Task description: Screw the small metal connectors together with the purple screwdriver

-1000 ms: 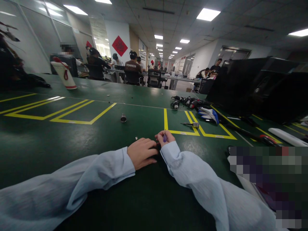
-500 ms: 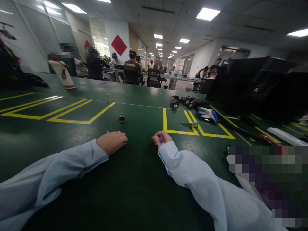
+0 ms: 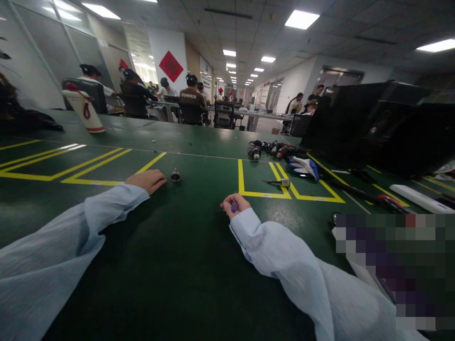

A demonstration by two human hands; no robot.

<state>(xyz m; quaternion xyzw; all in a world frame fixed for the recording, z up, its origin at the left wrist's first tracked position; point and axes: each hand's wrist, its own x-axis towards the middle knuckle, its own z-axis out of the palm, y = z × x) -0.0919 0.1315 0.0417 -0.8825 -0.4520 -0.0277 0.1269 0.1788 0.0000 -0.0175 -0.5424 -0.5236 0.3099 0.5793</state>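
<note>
1. Purple piece (image 3: 234, 206) is pinched in the right hand (image 3: 235, 204). The fingers are curled shut around it, and only a bit shows between thumb and fingertips.
2. That hand rests on the green table (image 3: 192, 246), just short of the yellow tape box (image 3: 245, 193).
3. Palm-down left hand (image 3: 147, 180) lies flat on the table, fingers together and loosely curled. I can't tell if anything sits under them.
4. Upright metal cylinder (image 3: 175, 176) stands just beside the left fingertips, on their right. There is a narrow gap and no contact.
5. Further right: a small tool (image 3: 282, 182) inside the tape box, and blue-white gloves (image 3: 304, 166) beyond it.
</note>
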